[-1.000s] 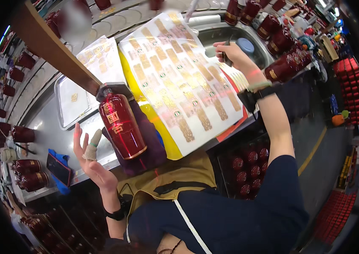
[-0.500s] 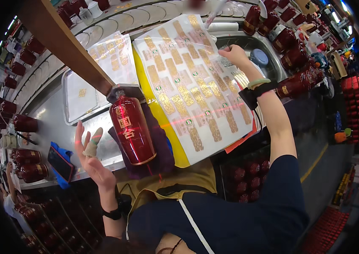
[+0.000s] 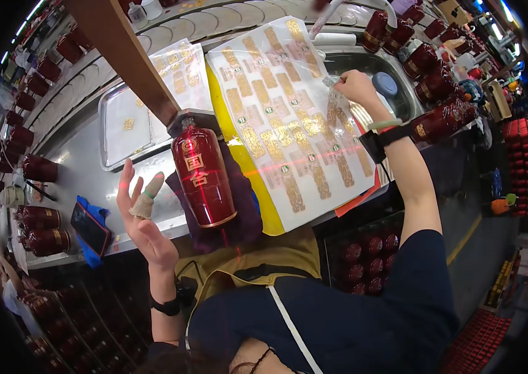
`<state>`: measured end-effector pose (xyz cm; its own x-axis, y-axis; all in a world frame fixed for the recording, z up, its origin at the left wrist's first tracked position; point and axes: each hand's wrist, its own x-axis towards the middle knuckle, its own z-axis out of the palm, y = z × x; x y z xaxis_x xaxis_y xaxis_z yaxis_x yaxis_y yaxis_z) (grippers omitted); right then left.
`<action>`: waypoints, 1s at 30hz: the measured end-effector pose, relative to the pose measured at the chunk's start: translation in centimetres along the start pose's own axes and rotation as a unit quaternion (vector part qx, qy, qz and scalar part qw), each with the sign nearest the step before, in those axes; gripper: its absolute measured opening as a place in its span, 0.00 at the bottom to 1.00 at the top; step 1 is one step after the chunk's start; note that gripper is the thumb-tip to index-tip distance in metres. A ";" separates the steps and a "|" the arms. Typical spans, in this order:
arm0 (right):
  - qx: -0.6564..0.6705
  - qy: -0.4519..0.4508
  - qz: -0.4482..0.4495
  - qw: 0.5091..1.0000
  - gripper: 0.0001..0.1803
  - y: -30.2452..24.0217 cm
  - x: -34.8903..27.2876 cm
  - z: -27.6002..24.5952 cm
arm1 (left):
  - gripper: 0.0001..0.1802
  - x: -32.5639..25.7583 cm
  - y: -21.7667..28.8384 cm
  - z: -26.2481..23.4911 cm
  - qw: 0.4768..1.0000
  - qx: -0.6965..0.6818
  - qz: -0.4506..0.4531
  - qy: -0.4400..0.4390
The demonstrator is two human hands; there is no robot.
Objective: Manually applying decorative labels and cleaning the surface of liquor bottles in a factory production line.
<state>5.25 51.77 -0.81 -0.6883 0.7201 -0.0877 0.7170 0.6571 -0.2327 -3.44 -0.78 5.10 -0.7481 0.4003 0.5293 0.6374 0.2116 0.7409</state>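
Observation:
A dark red bottle (image 3: 205,181) with gold characters lies on a purple cloth (image 3: 245,187), its neck at a bracket under a brown post. To its left my left hand (image 3: 152,230) is raised, empty, its fingers apart; one finger wears a cloth finger cover (image 3: 144,206). My right hand (image 3: 356,87) is closed in a pinch at the far right edge of a white decal sheet (image 3: 301,215). A clear decal strip (image 3: 337,103) with a patterned print hangs from its fingertips, over the sheet. Rows of gold decals cover that sheet.
Right of the sheet is a metal sink (image 3: 404,68) with a blue round object (image 3: 384,83). A metal tray (image 3: 107,134) stands left of the post. A phone (image 3: 89,227) lies on a blue cloth near the left edge. Red bottles stand around the bench, with a plate conveyor behind.
My right hand has drawn slightly toward me, and the clear strip now shows lifted at its fingers. My left hand stays raised and open. The whole view has shifted a little.

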 end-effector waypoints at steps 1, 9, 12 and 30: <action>0.059 0.015 -0.020 0.998 0.19 -0.9 -1.8 -1.2 | 0.53 0.0 -0.2 0.0 1.000 0.000 -0.001 0.000; 0.366 0.059 -0.215 0.903 0.10 -12.7 -15.0 -6.4 | 0.29 3.3 1.8 1.7 0.958 -0.240 -0.029 -0.155; 0.567 -0.002 -0.219 0.794 0.13 -17.4 -19.7 -6.4 | 0.39 4.5 3.9 3.3 0.944 -0.266 -0.018 -0.194; 0.686 0.027 0.054 0.725 0.11 -17.5 -25.7 1.3 | 0.24 2.2 2.4 -2.4 0.874 -0.268 -0.243 -0.324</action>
<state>10.28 21.52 4.27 -0.6046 0.7826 -0.1483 -0.0422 -0.2174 -0.9752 -3.97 -1.52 9.03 -0.5337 0.8372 -0.1195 -0.0353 0.1192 0.9922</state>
